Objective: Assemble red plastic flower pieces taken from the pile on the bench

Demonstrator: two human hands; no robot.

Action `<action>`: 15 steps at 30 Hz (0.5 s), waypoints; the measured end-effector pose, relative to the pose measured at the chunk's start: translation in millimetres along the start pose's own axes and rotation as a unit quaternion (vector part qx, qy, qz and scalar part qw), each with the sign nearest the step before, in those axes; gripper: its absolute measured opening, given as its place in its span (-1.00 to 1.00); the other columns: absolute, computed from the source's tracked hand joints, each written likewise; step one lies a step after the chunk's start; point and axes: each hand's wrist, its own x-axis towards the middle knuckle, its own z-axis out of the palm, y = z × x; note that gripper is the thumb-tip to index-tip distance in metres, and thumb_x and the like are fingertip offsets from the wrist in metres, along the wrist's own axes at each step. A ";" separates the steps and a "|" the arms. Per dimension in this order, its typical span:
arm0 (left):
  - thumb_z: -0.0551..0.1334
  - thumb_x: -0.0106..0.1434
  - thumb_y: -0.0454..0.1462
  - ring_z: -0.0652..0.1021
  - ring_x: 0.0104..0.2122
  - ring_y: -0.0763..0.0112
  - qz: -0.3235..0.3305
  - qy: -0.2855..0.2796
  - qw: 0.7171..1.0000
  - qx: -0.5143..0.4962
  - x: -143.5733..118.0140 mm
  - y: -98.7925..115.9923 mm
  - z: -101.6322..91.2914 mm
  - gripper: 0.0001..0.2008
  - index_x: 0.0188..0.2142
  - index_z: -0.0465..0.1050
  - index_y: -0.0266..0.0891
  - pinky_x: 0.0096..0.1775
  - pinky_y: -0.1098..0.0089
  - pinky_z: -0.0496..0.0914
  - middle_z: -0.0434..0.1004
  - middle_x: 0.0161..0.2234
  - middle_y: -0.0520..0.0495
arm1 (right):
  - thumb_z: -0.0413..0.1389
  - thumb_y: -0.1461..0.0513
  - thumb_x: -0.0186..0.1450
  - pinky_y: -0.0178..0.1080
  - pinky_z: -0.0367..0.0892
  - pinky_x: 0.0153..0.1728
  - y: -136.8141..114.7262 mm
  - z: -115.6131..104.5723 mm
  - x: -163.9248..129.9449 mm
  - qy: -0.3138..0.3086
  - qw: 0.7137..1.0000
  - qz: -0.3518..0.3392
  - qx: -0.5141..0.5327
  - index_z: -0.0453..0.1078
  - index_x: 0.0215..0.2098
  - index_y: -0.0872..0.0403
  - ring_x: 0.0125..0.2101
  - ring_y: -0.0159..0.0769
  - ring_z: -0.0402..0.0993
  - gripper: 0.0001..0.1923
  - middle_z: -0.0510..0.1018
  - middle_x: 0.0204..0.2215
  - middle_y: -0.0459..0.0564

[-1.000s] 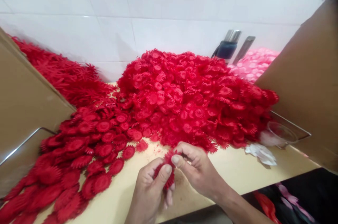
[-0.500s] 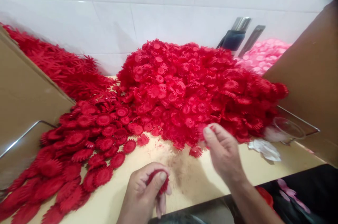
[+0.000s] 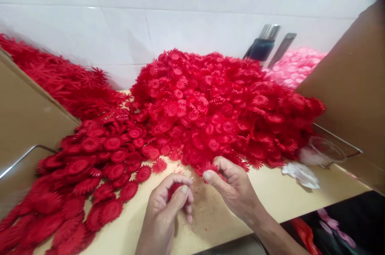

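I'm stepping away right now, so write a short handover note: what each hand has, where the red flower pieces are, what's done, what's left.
Left hand: closed around a stack of red flower pieces.
Right hand: pinching one red piece at the foot of the big pile, close to the left hand.
Flat red discs lie spread on the table to the left; spiky red pieces behind them; a pink pile at back right.
Done: some pieces gathered in the left hand.
Left: the big pile looks largely untouched.

Left hand [image 3: 168,203] clutching red flower pieces [image 3: 176,189], right hand [image 3: 233,185] pinching another [image 3: 212,168]
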 end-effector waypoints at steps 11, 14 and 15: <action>0.24 0.08 -0.19 0.26 -0.69 0.58 -0.032 -0.015 0.999 0.002 10.1 -10.1 10.4 -0.79 -0.55 0.34 -0.28 -0.69 0.57 0.17 0.23 -0.68 0.10 | 0.03 0.29 0.24 -0.36 0.09 -0.52 3.2 10.2 -4.2 0.011 0.958 -0.240 -0.158 0.16 -0.57 0.09 -0.55 -0.43 0.18 -0.77 0.22 -0.60 -0.14; 0.27 0.04 -0.22 0.24 -0.71 0.60 -0.031 -0.003 0.999 -0.020 11.9 -10.3 10.5 -0.80 -0.60 0.35 -0.30 -0.69 0.57 0.18 0.24 -0.71 0.10 | 0.08 0.22 0.22 -0.34 0.14 -0.47 1.0 5.3 -6.9 -0.052 0.980 -0.170 -0.086 0.23 -0.52 0.10 -0.51 -0.40 0.24 -0.81 0.30 -0.55 -0.10; 0.28 0.02 -0.21 0.25 -0.71 0.59 -0.030 -0.001 0.999 -0.019 11.8 -9.9 10.0 -0.80 -0.59 0.37 -0.30 -0.70 0.57 0.19 0.25 -0.71 0.10 | 0.08 0.20 0.23 -0.34 0.16 -0.46 0.6 2.8 -7.5 -0.075 0.988 -0.130 -0.040 0.24 -0.50 0.10 -0.49 -0.39 0.26 -0.81 0.32 -0.54 -0.09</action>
